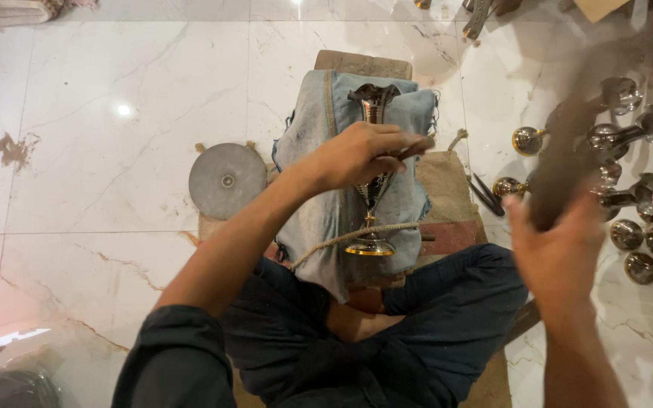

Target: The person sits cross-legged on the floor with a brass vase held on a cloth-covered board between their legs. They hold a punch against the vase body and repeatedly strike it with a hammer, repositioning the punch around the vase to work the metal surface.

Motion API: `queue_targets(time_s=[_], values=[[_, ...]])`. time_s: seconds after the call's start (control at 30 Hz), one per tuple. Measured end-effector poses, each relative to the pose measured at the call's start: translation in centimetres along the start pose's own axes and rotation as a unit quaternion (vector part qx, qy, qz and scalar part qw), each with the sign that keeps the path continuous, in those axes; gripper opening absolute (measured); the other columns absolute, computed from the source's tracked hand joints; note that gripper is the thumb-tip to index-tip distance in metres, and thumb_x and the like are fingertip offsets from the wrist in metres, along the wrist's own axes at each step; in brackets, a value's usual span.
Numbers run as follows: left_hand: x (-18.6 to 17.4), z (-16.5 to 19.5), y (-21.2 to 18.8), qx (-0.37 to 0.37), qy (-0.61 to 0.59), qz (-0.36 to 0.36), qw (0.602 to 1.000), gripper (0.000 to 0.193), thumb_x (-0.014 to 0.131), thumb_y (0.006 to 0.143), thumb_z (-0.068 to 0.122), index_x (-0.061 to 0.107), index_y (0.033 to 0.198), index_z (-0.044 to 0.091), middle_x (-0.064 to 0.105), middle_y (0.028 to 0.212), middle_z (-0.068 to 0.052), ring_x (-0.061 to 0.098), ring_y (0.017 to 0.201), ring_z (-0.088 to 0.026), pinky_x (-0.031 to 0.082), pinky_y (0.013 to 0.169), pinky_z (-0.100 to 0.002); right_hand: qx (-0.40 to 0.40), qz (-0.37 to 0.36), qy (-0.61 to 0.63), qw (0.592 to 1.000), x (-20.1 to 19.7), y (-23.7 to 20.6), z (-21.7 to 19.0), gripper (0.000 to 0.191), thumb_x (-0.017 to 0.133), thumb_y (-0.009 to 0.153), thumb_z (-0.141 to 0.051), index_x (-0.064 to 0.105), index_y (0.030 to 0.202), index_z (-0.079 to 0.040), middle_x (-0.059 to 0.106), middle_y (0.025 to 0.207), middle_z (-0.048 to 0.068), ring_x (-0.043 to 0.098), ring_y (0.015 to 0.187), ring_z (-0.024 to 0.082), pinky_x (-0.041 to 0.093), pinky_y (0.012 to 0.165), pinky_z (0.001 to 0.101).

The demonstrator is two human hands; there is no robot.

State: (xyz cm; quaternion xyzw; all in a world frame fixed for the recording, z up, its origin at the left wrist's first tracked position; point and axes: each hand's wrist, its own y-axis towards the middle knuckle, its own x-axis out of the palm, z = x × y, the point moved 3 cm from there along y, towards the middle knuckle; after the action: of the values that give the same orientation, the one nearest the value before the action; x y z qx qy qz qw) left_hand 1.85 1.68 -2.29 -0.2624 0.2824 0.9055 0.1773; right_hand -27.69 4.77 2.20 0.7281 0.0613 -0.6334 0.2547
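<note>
Gripped under the left hand [360, 155], goblet [372, 181] lies on denim [319, 128].

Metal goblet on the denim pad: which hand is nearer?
Left. The left hand rests on the metal goblet over the denim pad; the right hand, motion-blurred, is off to its right, apart from it.

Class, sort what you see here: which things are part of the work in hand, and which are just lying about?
In use: goblet, left hand on it, denim cloth under it, rope across its stem, right hand holding a blurred dark tool.

Lying about: grey disc, metal goblets on the floor.
</note>
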Motion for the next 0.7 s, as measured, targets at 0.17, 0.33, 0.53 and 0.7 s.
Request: queue_targets(time_s=[0.17, 0.33, 0.53, 0.7], values=[[-0.5, -0.6, 1.0, -0.101, -0.056, -0.029, 0.993, 0.051, 0.069, 0.095, 0.009, 0.053, 0.144, 0.012, 0.074, 0.113, -0.009, 0.075, 0.097, -0.021, 0.061, 0.088, -0.040, 0.116, -0.054, 0.177, 0.976, 5.3, -4.0, -0.7, 0.079, 0.074, 0.091, -0.037, 0.042, 0.158, -0.010, 0.071, 0.103, 0.025, 0.072, 0.091, 0.043, 0.058, 0.080, 0.0493], [-0.6, -0.9, 1.5, -0.032, 0.030, -0.082, 0.996, 0.048, 0.075, 0.089, 0.012, 0.062, 0.134, 0.008, 0.076, 0.107, -0.011, 0.074, 0.096, -0.028, 0.057, 0.085, -0.046, 0.129, -0.184, 0.115, 0.968, 7.8, -3.8, -0.9, 0.080, 0.075, 0.086, -0.038, 0.040, 0.156, -0.018, 0.074, 0.093, 0.024, 0.073, 0.084, 0.042, 0.057, 0.076, 0.0513], [-0.6, -1.2, 1.6, 0.020, 0.000, -0.091, 0.996, 0.046, 0.073, 0.091, 0.012, 0.061, 0.134, 0.005, 0.074, 0.108, -0.011, 0.074, 0.095, -0.030, 0.057, 0.082, -0.045, 0.150, 0.066, 0.411, 0.897, 4.6, -1.8, 2.2, 0.059, 0.077, 0.102, -0.032, 0.043, 0.145, -0.011, 0.063, 0.103, 0.024, 0.068, 0.081, 0.033, 0.058, 0.073, 0.0455], [-0.9, -0.9, 0.5, 0.025, -0.002, -0.057, 0.998, 0.037, 0.073, 0.094, 0.014, 0.063, 0.129, 0.006, 0.074, 0.107, -0.010, 0.074, 0.095, -0.028, 0.057, 0.084, -0.044, -0.045, 0.016, 0.071, 0.996, 0.6, 1.4, 1.1, 0.069, 0.076, 0.096, -0.031, 0.047, 0.156, -0.014, 0.073, 0.104, 0.023, 0.073, 0.083, 0.033, 0.058, 0.076, 0.0443]])
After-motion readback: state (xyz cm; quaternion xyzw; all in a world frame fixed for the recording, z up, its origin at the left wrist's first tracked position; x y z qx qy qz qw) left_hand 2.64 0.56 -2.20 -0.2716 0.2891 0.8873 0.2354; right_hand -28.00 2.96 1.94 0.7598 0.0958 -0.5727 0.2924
